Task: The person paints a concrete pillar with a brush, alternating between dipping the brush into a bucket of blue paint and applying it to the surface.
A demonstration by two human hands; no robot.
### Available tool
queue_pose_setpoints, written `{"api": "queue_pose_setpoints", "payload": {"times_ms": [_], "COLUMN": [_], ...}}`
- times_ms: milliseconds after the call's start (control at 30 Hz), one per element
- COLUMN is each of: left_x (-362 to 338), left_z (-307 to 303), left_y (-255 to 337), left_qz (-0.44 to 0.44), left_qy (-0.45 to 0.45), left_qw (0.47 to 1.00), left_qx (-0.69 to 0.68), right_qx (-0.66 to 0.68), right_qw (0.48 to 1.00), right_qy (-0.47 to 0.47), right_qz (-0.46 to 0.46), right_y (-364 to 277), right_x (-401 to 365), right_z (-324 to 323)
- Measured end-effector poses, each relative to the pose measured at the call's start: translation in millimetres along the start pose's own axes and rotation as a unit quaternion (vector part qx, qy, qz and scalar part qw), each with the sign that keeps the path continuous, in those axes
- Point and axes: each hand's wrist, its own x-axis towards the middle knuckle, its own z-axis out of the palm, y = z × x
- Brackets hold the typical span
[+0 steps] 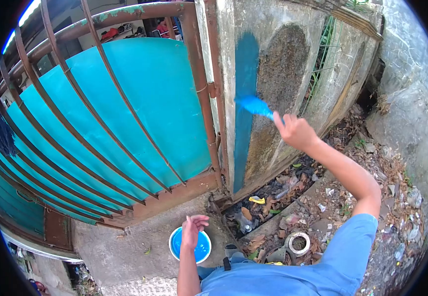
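A blue brush (254,105) is in my right hand (295,131), its bristles against the concrete pillar (228,64) beside the gate. A tall strip of blue paint (244,148) covers part of that pillar, left of a dark, rough patch (282,64). Over a round white tub (206,258) of bright blue paint on the ground, my left hand (192,232) is held with its fingers apart and nothing in them.
On the left stands a rusty barred gate (201,79) with turquoise sheeting (145,89) behind it. Leaves and litter (293,185) fill the ground along the wall. A white ring (307,242) lies near my body. A grey rock wall (401,113) rises at right.
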Motion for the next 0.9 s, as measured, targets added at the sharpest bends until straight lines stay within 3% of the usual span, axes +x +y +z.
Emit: {"api": "queue_pose_setpoints", "payload": {"times_ms": [167, 267, 533, 633, 733, 900], "left_x": [20, 27, 40, 49, 59, 86], "left_z": [18, 29, 31, 38, 37, 25], "left_y": [10, 18, 35, 38, 35, 32], "left_qz": [0.004, 0.011, 0.037, 0.035, 0.028, 0.011], "left_qy": [-0.061, -0.095, -0.119, -0.125, -0.144, -0.165], "left_qw": [0.998, 0.995, 0.992, 0.991, 0.989, 0.986], "left_qx": [0.019, 0.029, 0.02, 0.03, 0.03, -0.001], "right_qx": [0.082, 0.003, -0.109, -0.13, -0.151, -0.05], "right_qw": [0.993, 0.998, 0.983, 0.974, 0.977, 0.995], "right_qy": [-0.05, -0.034, 0.136, 0.161, 0.115, 0.02], "right_qz": [-0.071, -0.055, 0.057, 0.095, 0.098, 0.08], "right_y": [13, 41, 130, 120, 76, -19], "right_x": [-1, 28, 79, 74, 61, 13], "right_z": [-15, -21, -98, -93, -56, 5]}}
